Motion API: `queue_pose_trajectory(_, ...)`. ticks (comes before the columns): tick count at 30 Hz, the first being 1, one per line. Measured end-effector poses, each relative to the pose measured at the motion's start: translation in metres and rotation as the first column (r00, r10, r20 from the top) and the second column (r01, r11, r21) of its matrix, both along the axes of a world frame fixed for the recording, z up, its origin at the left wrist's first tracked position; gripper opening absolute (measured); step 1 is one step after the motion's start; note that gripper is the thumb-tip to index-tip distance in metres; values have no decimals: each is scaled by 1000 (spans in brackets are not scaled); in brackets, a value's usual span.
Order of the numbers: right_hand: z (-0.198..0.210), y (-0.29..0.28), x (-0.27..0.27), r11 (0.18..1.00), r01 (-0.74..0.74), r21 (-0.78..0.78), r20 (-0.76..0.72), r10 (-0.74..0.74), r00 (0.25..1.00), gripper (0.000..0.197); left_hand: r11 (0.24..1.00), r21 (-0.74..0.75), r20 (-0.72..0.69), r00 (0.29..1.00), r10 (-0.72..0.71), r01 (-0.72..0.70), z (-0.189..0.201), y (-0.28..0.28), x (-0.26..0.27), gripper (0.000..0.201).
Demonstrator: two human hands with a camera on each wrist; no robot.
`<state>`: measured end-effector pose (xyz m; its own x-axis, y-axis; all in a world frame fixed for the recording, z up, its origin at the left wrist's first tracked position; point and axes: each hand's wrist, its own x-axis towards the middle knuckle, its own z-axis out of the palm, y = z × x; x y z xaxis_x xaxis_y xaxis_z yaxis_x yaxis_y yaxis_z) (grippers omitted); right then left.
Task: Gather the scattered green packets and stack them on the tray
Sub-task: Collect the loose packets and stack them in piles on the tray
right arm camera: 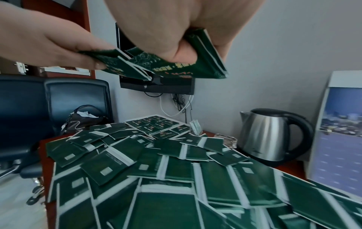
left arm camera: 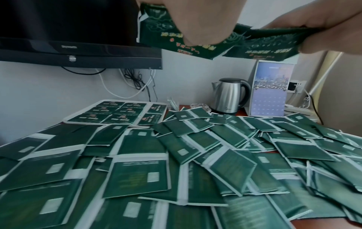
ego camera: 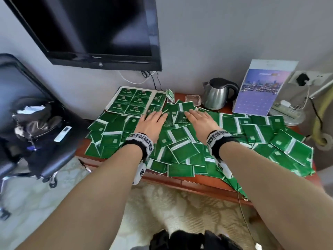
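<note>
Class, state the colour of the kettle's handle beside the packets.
Black; the kettle body is shiny silver steel. Right wrist view shows it best.

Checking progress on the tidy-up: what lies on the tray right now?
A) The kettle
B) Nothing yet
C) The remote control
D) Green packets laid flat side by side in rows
D: the tray at the table's back left holds green packets laid flat in neat rows, printed sides up.

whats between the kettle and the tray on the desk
In the head view, a clear glass ashtray and loose green packets lie between the kettle and the tray.
</note>
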<state>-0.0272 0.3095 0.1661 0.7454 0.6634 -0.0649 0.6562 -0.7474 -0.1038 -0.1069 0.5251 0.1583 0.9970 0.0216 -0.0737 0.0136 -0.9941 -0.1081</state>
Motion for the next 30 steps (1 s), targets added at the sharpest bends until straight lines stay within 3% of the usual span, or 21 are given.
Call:
queue_pose_trajectory(10, -7, 145, 35, 999, -26, -42, -19, 25, 1000, 91, 999, -45, -57, 998, 24, -26, -18, 152, 22, 94)
queue_pose_trajectory(21, -68, 288, 164, 997, 0, -77, -135, -11, 991, 84, 998, -49, -183, 983, 29, -39, -58, 307, 136, 91)
queue_pose_trajectory(30, -108, 359, 226, 987, 10, -159, -285, -56, 957, 94, 992, -115, -288, 957, 25, -61, -87, 372, 218, 91)
